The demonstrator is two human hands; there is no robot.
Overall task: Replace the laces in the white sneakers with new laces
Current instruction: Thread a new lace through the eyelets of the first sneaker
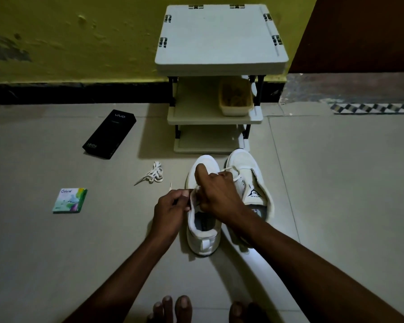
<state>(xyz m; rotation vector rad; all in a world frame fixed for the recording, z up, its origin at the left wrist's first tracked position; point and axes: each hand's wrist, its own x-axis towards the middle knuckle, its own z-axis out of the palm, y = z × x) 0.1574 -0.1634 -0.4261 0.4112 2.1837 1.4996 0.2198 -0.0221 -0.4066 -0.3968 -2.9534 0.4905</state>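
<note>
Both bare forearms reach up from the bottom of the frame to its centre. The left hand [170,209] curls its fingers and pinches a thin white lace [170,186] at the left edge of the near sneaker [203,238]. The right hand [217,194] bends over that sneaker's front, fingers curled on the upper and thumb raised above the smooth rounded toe. A second sneaker [250,180] stands just to the right. A flat woven lace bundle [153,176] lies left of centre on the pale tiled floor [336,183].
</note>
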